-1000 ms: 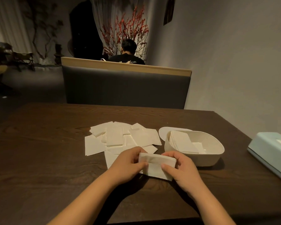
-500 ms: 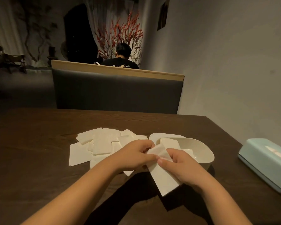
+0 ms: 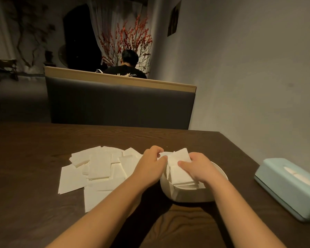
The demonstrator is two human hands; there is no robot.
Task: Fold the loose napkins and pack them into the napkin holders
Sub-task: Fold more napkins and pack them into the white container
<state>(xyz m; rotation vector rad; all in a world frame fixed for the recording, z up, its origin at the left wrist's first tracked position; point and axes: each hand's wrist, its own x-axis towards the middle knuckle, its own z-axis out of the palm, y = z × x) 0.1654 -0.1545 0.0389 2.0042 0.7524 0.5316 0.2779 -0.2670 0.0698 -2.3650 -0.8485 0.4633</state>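
Several loose white napkins (image 3: 98, 167) lie spread on the dark wooden table (image 3: 25, 158), left of centre. A white oval napkin holder (image 3: 186, 196) stands to their right with a stack of folded napkins in it. Both hands are over the holder. My right hand (image 3: 199, 165) grips a folded napkin (image 3: 179, 169) that lies on top of the stack. My left hand (image 3: 150, 163) pinches the napkin's left edge, fingers curled. The hands hide the holder's far rim.
A pale blue tissue box (image 3: 290, 187) lies near the table's right edge. A grey upholstered bench back (image 3: 120, 102) stands behind the table, with a person in a black shirt (image 3: 127, 72) seated beyond it. A plain wall runs along the right.
Both hands carried the folded napkin from in front of me forward and right, onto the stack in the holder. The camera view has shifted closer.
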